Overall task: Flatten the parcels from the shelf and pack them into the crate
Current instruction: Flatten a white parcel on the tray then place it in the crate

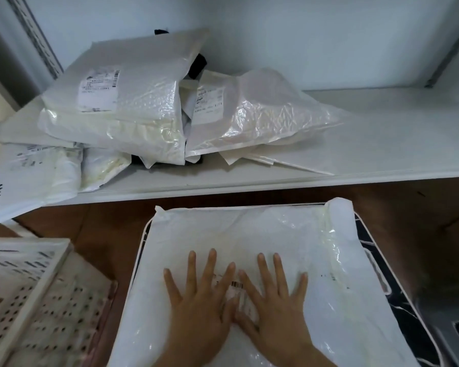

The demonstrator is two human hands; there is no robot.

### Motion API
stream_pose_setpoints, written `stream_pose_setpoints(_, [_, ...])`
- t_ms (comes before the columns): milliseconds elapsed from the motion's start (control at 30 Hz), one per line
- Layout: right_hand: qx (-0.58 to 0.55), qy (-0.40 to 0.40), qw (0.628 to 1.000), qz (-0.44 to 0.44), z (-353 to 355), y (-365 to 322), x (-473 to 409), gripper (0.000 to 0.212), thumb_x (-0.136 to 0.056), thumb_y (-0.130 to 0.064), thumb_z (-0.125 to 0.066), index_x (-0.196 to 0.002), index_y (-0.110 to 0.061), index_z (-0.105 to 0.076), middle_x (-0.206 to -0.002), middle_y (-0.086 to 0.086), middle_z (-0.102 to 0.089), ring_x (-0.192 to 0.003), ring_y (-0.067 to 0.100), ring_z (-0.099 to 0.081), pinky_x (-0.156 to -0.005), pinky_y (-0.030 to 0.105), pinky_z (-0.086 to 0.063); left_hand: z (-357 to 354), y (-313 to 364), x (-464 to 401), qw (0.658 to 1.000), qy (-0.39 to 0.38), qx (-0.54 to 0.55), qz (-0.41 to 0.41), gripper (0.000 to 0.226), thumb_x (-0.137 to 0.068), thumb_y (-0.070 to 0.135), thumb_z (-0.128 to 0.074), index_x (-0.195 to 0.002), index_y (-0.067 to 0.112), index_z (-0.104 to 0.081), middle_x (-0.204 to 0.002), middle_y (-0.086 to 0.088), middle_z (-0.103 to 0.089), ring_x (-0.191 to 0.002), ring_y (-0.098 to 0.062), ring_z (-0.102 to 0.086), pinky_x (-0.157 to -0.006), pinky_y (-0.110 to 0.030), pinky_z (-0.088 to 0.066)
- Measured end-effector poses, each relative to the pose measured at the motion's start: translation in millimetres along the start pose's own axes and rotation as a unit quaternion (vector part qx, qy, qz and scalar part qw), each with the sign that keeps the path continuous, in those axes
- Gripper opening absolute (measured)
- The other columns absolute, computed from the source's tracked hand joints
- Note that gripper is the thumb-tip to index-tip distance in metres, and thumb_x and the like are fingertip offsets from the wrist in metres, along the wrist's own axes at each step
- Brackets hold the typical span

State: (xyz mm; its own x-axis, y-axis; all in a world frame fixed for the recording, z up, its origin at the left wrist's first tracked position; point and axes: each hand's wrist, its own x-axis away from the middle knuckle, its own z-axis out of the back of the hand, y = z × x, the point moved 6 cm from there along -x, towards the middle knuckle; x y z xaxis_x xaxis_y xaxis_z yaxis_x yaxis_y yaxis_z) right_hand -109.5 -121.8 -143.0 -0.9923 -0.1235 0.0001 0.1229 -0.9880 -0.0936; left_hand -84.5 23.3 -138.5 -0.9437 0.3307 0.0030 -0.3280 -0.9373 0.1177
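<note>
A large white plastic parcel (249,234) lies spread over a white-rimmed surface with a black marbled pattern (376,260) just below the shelf. My left hand (199,298) and my right hand (273,300) rest flat on it side by side, palms down, fingers spread, thumbs touching near its barcode label. On the white shelf (382,144) above lies a pile of several white parcels (133,112), the topmost with a shipping label. Another shiny parcel (255,115) leans to the pile's right. A perforated white crate (32,295) stands at the lower left.
A white bag with black print (24,181) hangs over the shelf's left front edge. Brown floor (104,221) shows between the shelf, the crate and the parcel. Grey shelf uprights (35,35) rise at the left and the far right. The shelf's right half is bare.
</note>
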Motion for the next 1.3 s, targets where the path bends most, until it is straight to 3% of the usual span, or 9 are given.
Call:
stream_pose_setpoints(133, [0.033, -0.011, 0.999, 0.041, -13.4, -0.9, -6.7, 0.07, -0.087, -0.074, -0.032, -0.148, -0.038, -0.032, -0.16, 0.008, -0.018, -0.144, 0.041, -0.018, -0.093, 0.081, -0.022, -19.2, -6.7, 3.6, 0.999, -0.012, -0.027, 0.022, 0.059, -0.096, 0.055, -0.012, -0.145, 0.033, -0.037, -0.157, -0.005, -0.027, -0.143, -0.041, -0.02, -0.101, -0.078, -0.012])
stream_pose_setpoints(300, [0.053, -0.039, 0.997, 0.035, -25.6, 4.4, -18.4, 0.076, -0.081, -0.08, -0.033, -0.145, -0.039, -0.038, -0.159, 0.009, -0.022, -0.144, 0.042, -0.018, -0.092, 0.084, -0.017, -45.6, -13.7, -2.0, 0.997, -0.057, -0.016, 0.05, 0.059, -0.096, 0.057, -0.013, -0.148, 0.034, -0.03, -0.159, -0.003, -0.022, -0.143, -0.04, -0.02, -0.096, -0.078, -0.017])
stream_pose_setpoints(700, [0.026, -0.064, 0.997, 0.026, -35.2, 7.3, -19.9, 0.074, -0.085, -0.08, -0.026, -0.147, -0.041, -0.034, -0.16, 0.007, -0.018, -0.146, 0.04, -0.014, -0.091, 0.084, -0.017, -54.0, -15.2, -6.8, 0.997, -0.064, -0.005, 0.053, 0.057, -0.096, 0.059, -0.015, -0.148, 0.039, -0.029, -0.158, 0.0, -0.024, -0.144, -0.037, -0.02, -0.097, -0.077, -0.014])
stream_pose_setpoints(867, [0.028, -0.082, 0.996, 0.019, -37.1, 8.9, -21.8, 0.073, -0.086, -0.08, -0.023, -0.147, -0.042, -0.031, -0.161, 0.006, -0.018, -0.146, 0.039, -0.013, -0.091, 0.083, -0.017, -56.4, -16.1, -9.2, 0.996, -0.066, -0.01, 0.056, 0.055, -0.097, 0.056, -0.015, -0.145, 0.038, -0.033, -0.152, 0.001, -0.037, -0.141, -0.035, -0.025, -0.098, -0.075, -0.015])
stream_pose_setpoints(1067, [0.021, -0.064, 0.997, 0.023, -41.3, 10.5, -19.3, 0.074, -0.085, -0.081, -0.023, -0.149, -0.043, -0.026, -0.161, 0.005, -0.015, -0.147, 0.038, -0.01, -0.092, 0.082, -0.015, -34.3, -15.3, -23.5, 0.997, -0.048, 0.005, 0.053, 0.055, -0.097, 0.05, -0.017, -0.132, 0.03, -0.055, -0.135, -0.005, -0.057, -0.127, -0.037, -0.048, -0.101, -0.065, -0.019])
stream_pose_setpoints(1133, [0.018, -0.059, 0.998, 0.026, -42.9, 11.5, -18.8, 0.075, -0.085, -0.081, -0.023, -0.149, -0.043, -0.024, -0.161, 0.005, -0.014, -0.147, 0.038, -0.01, -0.093, 0.082, -0.016, -23.2, -23.4, -38.0, 0.999, -0.014, -0.012, 0.044, 0.058, -0.096, 0.054, -0.018, -0.141, 0.03, -0.045, -0.146, -0.01, -0.044, -0.136, -0.038, -0.033, -0.109, -0.06, -0.015])
stream_pose_setpoints(1200, [0.017, -0.054, 0.998, 0.027, -44.5, 12.0, -19.2, 0.076, -0.085, -0.081, -0.024, -0.15, -0.042, -0.024, -0.161, 0.005, -0.014, -0.147, 0.038, -0.011, -0.092, 0.083, -0.017, -21.1, -32.8, -49.8, 0.999, 0.003, -0.027, 0.037, 0.061, -0.094, 0.059, -0.024, -0.149, 0.034, -0.026, -0.159, -0.01, -0.02, -0.146, -0.039, -0.011, -0.112, -0.065, -0.004])
stream_pose_setpoints(1300, [0.021, -0.056, 0.998, 0.029, -44.9, 11.5, -19.7, 0.076, -0.085, -0.081, -0.025, -0.15, -0.042, -0.024, -0.162, 0.005, -0.013, -0.146, 0.039, -0.012, -0.091, 0.084, -0.017, -31.1, -39.3, -55.6, 0.999, -0.006, -0.027, 0.035, 0.066, -0.092, 0.066, -0.023, -0.151, 0.036, -0.017, -0.162, -0.006, -0.006, -0.147, -0.039, -0.001, -0.105, -0.074, -0.005])
